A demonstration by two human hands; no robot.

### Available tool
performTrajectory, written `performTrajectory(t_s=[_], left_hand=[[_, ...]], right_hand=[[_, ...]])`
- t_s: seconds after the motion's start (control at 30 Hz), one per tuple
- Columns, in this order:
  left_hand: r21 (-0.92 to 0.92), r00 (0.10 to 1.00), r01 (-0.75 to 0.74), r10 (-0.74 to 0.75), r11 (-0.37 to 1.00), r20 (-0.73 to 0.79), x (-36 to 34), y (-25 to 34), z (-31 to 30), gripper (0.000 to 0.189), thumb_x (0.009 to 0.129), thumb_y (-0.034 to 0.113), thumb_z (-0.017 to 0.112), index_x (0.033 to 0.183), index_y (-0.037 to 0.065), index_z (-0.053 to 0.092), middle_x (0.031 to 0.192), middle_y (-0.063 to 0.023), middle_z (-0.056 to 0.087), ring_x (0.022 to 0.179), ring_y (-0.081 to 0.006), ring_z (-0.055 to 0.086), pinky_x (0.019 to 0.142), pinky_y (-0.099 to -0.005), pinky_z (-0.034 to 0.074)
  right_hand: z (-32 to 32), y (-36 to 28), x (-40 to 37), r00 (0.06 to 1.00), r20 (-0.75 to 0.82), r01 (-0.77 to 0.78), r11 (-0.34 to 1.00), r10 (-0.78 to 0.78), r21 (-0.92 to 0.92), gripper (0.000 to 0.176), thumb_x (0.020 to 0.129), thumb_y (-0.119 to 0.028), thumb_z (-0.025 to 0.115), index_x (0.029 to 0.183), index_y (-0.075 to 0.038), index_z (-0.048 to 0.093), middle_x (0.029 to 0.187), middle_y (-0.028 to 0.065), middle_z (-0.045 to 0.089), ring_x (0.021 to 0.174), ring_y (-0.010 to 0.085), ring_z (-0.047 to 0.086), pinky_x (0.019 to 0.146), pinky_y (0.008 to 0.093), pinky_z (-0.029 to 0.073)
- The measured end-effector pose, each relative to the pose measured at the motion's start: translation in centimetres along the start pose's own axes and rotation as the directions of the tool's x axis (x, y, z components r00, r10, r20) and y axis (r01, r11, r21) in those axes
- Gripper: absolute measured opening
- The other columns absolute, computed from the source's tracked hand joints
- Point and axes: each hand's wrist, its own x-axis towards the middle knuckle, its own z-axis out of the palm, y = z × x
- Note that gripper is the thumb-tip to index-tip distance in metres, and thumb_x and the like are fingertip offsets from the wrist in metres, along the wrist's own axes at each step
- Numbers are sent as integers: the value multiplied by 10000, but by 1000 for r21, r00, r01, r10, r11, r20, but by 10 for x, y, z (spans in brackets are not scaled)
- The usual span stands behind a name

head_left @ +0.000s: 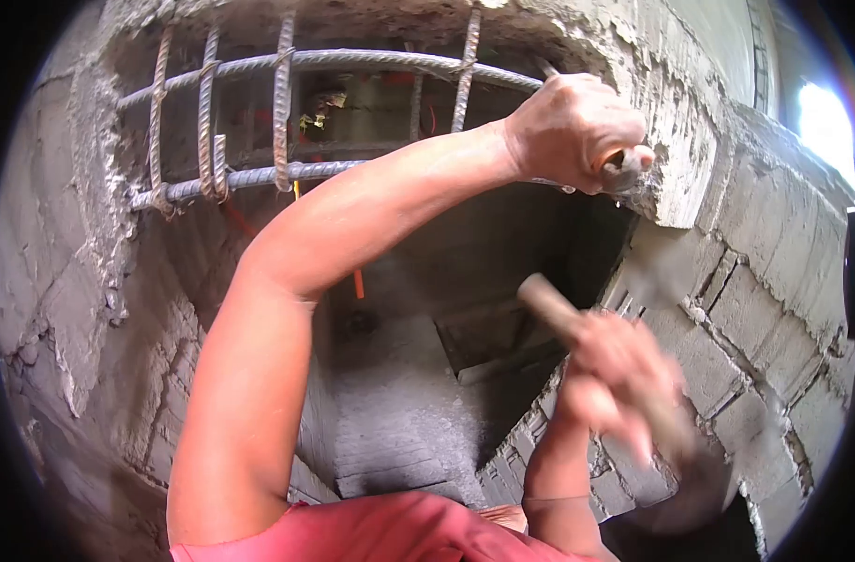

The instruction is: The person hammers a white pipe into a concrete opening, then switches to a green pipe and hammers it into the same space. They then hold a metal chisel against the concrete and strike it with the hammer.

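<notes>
Chisel [624,167] fisted in left hand [572,126], long axis slanting up-left toward rebar [390,61]; right hand [624,384] clenched around blurred hammer [549,304].

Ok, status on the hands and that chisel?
Left hand shut on chisel, at concrete edge. Right hand shut on hammer, blurred. Exposed rebar grid close beside the chisel.

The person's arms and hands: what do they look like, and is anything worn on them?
The left hand and the right hand are bare: no gloves, and no watch or ring is visible. Both arms are uncovered as far as they show. A red shirt shows at the bottom edge of the view. The right hand is blurred.
</notes>
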Motion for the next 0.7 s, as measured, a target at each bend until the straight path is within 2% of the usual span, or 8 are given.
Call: performTrajectory(t_s=[0.03, 0.07, 0.1, 0.13, 0.23, 0.43, 0.53, 0.7], left_hand=[[3, 998, -13, 13, 1000, -60, -2, -4, 7, 296, 805, 203, 756, 665, 113, 511, 630, -41, 530, 592, -234, 572, 572, -349, 457], [14, 999, -14, 14, 1000, -37, -2, -7, 1, 279, 817, 205, 742, 671, 114, 523, 628, -41, 528, 601, -229, 582, 582, -346, 458], [19, 1000, -8, 8, 1000, -5, -5, -4, 1, 265, 828, 207, 730, 680, 118, 529, 634, -39, 532, 606, -229, 584, 590, -344, 458], [41, 1000, -24, 23, 999, 10, -2, -7, 3, 251, 838, 209, 718, 689, 122, 536, 640, -36, 536, 610, -228, 586, 598, -342, 459], [-1, 1000, 15, -15, 1000, 5, -8, -4, 8, 165, 767, 191, 733, 748, 148, 575, 654, -28, 547, 636, -230, 601, 625, -358, 474], [37, 997, 48, -50, 998, 60, -1, -2, 12, 157, 718, 197, 724, 781, 155, 586, 659, -27, 570, 656, -237, 624, 625, -378, 494], [52, 992, 70, -75, 996, 103, 4, 1, 12, 160, 749, 206, 722, 750, 153, 571, 637, -24, 560, 629, -233, 618, 592, -381, 486], [56, 993, -67, 72, 996, -95, 3, 9, 17, 205, 752, 220, 763, 718, 158, 571, 622, 11, 544, 597, -190, 600, 571, -332, 455]], right_hand=[[-3, 26, -2, 809, 111, -587, 800, 577, 123, 725, 803, -824, 513, 949, -117, 452, 687, 36, 426, 562, 127, 418, 483, 268, 361], [6, 32, 1, 808, 170, -576, 817, 563, 29, 703, 801, -806, 546, 970, -129, 457, 685, 31, 394, 567, 129, 411, 482, 272, 361], [3, 44, -12, 831, 80, -554, 806, 551, 206, 697, 816, -806, 523, 962, -128, 460, 678, 22, 387, 540, 132, 407, 475, 274, 372], [-2, 43, -18, 902, 59, -420, 833, 429, 360, 681, 849, -776, 530, 945, -107, 441, 698, 16, 430, 503, 132, 422, 465, 273, 382], [-6, 1, -6, 997, 20, -83, 944, 81, 318, 685, 836, -785, 522, 949, -113, 452, 720, 13, 429, 534, 146, 460, 518, 310, 440], [-40, -50, 5, 932, -54, 360, 889, -360, 282, 628, 802, -753, 611, 932, -142, 541, 758, -27, 414, 574, 105, 426, 659, 315, 401], [-27, -40, -7, 961, -86, 277, 928, -263, 250, 642, 822, -761, 577, 968, -139, 521, 746, -21, 414, 578, 117, 447, 636, 329, 441], [-12, -20, -33, 996, -70, 65, 956, -46, 286, 645, 850, -770, 511, 942, -139, 419, 709, 28, 442, 538, 167, 481, 568, 371, 473]])
